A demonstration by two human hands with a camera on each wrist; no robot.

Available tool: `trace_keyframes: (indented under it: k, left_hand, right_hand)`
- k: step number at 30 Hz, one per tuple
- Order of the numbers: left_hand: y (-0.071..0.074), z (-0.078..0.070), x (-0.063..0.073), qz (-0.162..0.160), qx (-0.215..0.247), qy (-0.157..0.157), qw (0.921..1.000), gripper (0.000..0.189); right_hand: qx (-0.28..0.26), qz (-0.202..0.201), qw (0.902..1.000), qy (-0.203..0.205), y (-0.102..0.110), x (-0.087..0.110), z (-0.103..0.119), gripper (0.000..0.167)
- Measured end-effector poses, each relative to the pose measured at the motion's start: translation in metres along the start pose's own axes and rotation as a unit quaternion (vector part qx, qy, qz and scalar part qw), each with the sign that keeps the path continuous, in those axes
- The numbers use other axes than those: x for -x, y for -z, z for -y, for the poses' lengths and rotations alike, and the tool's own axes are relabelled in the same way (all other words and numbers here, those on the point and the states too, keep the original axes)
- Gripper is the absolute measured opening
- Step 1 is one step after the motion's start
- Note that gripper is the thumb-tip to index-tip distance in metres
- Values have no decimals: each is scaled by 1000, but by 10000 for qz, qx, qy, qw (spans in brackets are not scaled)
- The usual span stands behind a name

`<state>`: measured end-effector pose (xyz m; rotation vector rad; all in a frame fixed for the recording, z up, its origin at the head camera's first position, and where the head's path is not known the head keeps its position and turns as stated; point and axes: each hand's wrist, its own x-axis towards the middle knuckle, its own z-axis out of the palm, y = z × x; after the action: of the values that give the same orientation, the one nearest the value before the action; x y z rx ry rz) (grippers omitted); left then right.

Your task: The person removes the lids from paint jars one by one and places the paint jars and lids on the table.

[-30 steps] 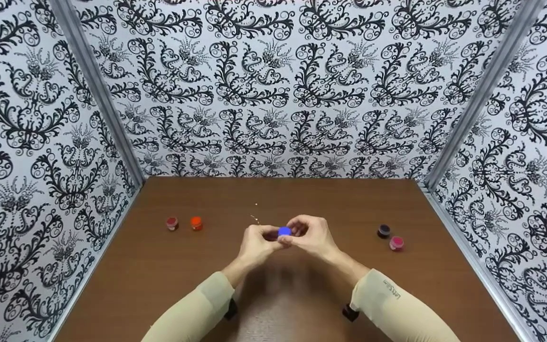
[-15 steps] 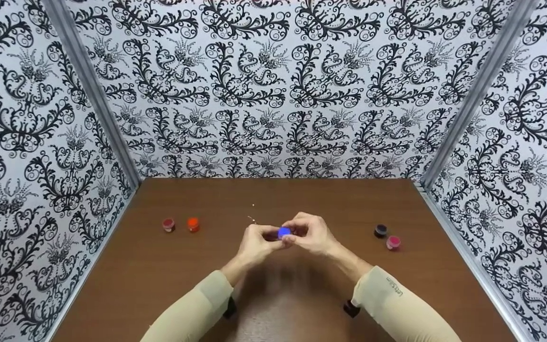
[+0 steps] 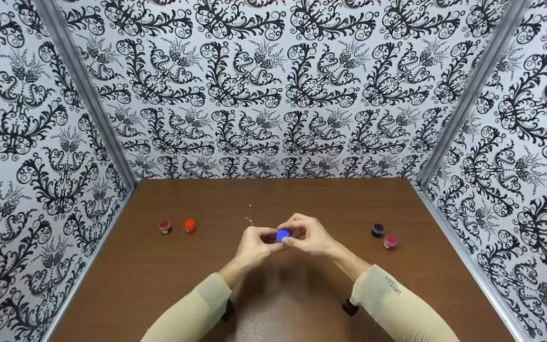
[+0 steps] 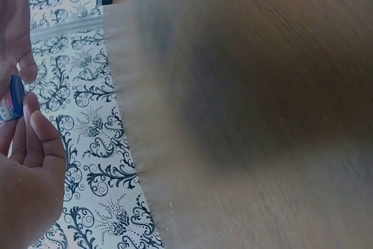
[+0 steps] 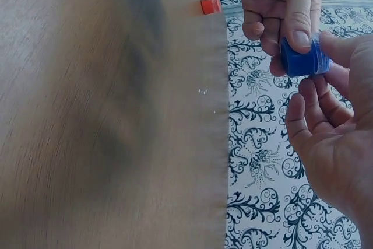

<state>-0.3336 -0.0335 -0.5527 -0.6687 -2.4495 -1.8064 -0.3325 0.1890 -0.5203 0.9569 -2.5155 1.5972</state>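
A small blue paint pot is held between both hands above the middle of the table. My left hand pinches it from the left with thumb and fingers. From the right, my right hand grips its other end. The right wrist view shows the pot tilted on its side, with the left thumb across its blue body and the right thumb by its ribbed edge. In the left wrist view a printed label shows on the pot, partly cut off by the frame.
On the brown table stand a dark red pot and an orange pot at left. A black pot and a pink pot stand at right. Small white specks lie beyond the hands. Patterned walls enclose the table.
The head view has shifted slightly, so the table and its pots appear a little further left. Both hands keep hold of the blue pot, with only small finger movement.
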Motion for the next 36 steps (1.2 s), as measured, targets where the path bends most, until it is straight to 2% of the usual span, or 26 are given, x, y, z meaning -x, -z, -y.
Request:
trace_keyframes:
  k: [5, 9, 12, 17, 21, 25, 31, 36]
  left_hand:
    - [1, -3, 0, -239, 18, 10, 9997, 30]
    - [2, -4, -1, -404, -116, -45, 9991, 32]
    - [2, -4, 0, -466, -160, -61, 9988, 33]
    - [1, -4, 0, -396, -67, -97, 9991, 32]
    - [1, -5, 0, -385, -105, -123, 9991, 31]
    - [1, -4, 0, -376, -175, -134, 9991, 32]
    - [1, -4, 1, -262, -220, -206, 9992, 28]
    - [0, -4, 1, -195, -295, -231, 9991, 27]
  right_hand:
    - [316, -604, 9975, -160, -3, 0, -2, 39]
    - [312, -1078, 9927, -450, -5, 0, 2, 37]
    - [346, -1212, 9900, -630, -7, -1, 4, 35]
    - [455, -1280, 9877, -778, -10, 0, 7, 32]
    - [454, -1251, 9885, -719, -10, 0, 9, 31]
    - [574, -1077, 9917, -401, -7, 0, 6, 29]
    - [647, -608, 9957, 281, -3, 0, 1, 25]
    - [289, -134, 9989, 343, 1, 1, -1, 27]
